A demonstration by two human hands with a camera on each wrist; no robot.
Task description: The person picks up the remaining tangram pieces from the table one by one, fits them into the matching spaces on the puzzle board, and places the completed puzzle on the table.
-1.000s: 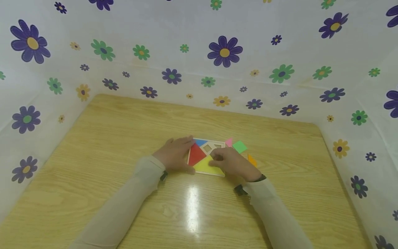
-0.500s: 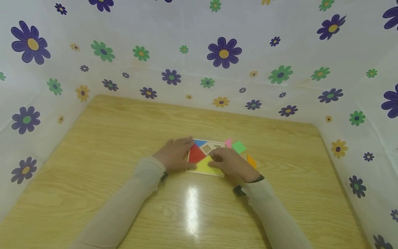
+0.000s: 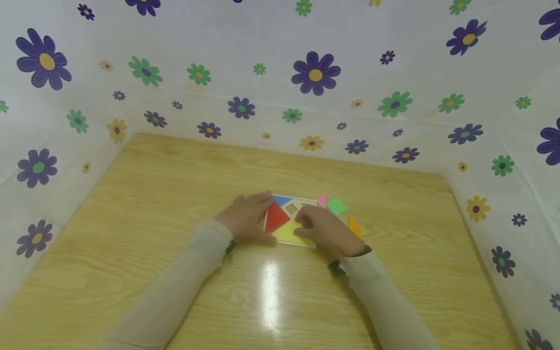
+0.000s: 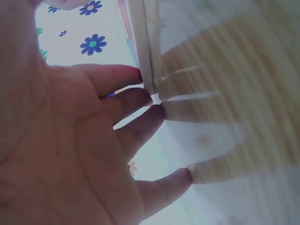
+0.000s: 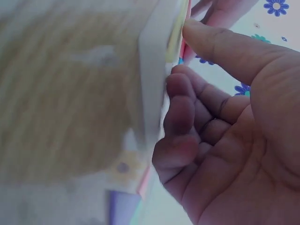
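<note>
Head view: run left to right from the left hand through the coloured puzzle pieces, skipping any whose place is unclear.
Left hand → red triangle → yellow triangle → pink triangle → green square piece → orange piece.

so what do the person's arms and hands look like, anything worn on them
The left sleeve and right sleeve are long, pale and plain, with uneven cuff edges. Something dark shows at each wrist: a left wrist piece and a right wrist piece, too small to make out fully. The left hand and right hand wear no gloves.
</note>
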